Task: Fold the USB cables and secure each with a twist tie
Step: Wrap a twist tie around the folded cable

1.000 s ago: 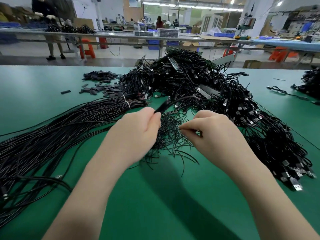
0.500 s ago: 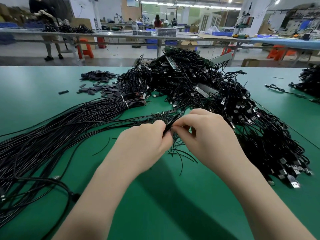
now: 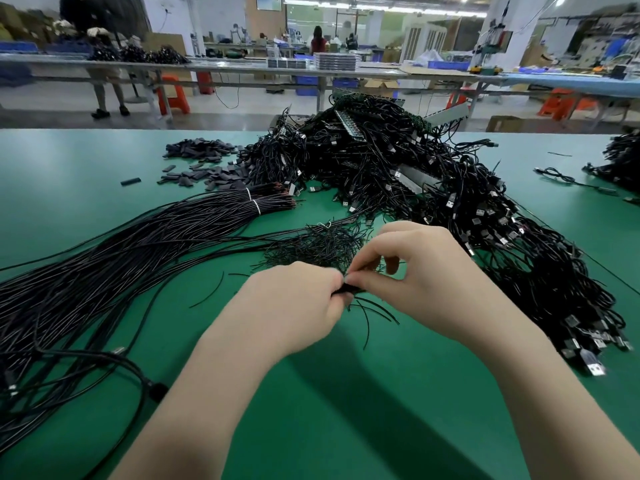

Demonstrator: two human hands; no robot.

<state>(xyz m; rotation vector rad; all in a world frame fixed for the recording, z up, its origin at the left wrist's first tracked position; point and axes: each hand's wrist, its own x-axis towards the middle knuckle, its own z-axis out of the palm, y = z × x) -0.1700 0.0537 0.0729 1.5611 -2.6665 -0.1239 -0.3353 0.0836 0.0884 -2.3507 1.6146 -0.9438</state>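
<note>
While loose cables (image 3: 104, 271) fan across the left of the green worktop (image 3: 346, 410), the left hand (image 3: 291, 313) has come down from a second ago, its curled fingers gripping a small folded cable (image 3: 346, 289) at the centre. Where it stood apart, the right hand (image 3: 426, 282) has closed in to touch it, thumb and forefinger pinching at the same bundle just in front of the heap of twist ties (image 3: 318, 247). Whether a tie is already on cannot be told. Judging by the meeting hands, tying is under way. Finished cables (image 3: 519, 254) pile up at right.
</note>
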